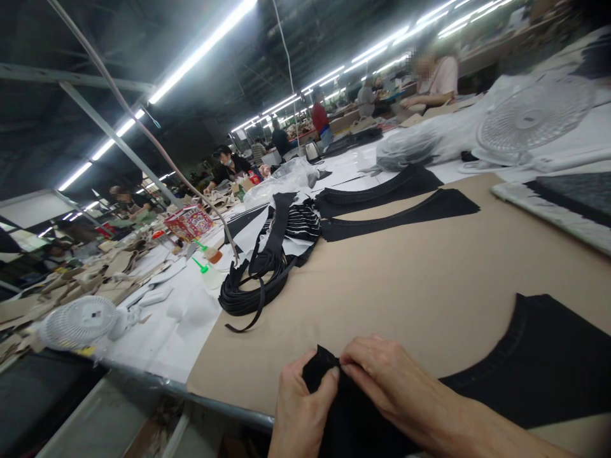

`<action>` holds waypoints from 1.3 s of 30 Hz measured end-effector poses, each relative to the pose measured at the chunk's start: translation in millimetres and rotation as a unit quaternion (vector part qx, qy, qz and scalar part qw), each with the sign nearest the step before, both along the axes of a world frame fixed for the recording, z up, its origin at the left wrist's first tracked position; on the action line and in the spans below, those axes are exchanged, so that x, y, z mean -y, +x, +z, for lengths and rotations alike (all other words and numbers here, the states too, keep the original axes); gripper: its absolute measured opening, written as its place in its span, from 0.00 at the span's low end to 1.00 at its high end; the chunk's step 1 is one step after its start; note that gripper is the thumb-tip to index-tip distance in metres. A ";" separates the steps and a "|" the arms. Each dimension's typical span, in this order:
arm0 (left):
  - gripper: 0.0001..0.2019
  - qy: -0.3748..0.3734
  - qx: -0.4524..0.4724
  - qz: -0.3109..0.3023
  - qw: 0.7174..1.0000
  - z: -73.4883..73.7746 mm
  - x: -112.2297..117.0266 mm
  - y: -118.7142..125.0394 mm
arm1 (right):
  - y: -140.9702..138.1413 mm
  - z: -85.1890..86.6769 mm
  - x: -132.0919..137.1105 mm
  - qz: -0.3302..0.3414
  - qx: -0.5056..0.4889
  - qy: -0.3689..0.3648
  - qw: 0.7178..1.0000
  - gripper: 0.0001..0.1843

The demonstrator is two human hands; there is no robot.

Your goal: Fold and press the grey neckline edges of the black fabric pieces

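Observation:
At the front edge of the tan-covered table [382,286], a black fabric piece [356,420] is pinched between both hands. My left hand [303,404] is closed on its upper corner, thumb in front. Close beside it, my right hand [386,375] pinches the fabric's edge with its fingertips. The lower part of the piece runs out of view. To the right lies a larger black cut piece [548,362] with a curved edge, partly behind my right forearm. Farther off are two long curved black pieces [401,213] and a coil of black strips [255,286].
A white fan [79,321] stands at the left and another fan [534,117] at the far right. Small bottles with green tips [205,267] are beside a patterned red box [188,222]. A dark-topped board [568,203] lies right. Several people work in the background.

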State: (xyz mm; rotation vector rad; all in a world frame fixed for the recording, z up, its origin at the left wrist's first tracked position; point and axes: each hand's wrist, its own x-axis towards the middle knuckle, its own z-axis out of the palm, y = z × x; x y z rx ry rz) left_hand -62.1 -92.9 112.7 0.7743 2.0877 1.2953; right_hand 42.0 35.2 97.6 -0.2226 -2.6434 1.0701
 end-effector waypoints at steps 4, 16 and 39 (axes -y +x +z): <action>0.12 0.009 0.019 0.012 1.000 -0.8 -0.4 0.5 | -0.6 -5.3 2.6 -0.002 -0.022 0.028 0.999 0.11; 0.13 0.057 0.120 0.096 0.986 -15.9 1.3 -1.4 | 2.5 -1.8 2.6 -0.032 -0.056 -0.083 0.994 0.08; 0.15 0.072 0.194 0.051 0.977 -5.3 6.4 -5.0 | 1.1 17.1 -10.5 0.052 0.019 -0.203 0.978 0.17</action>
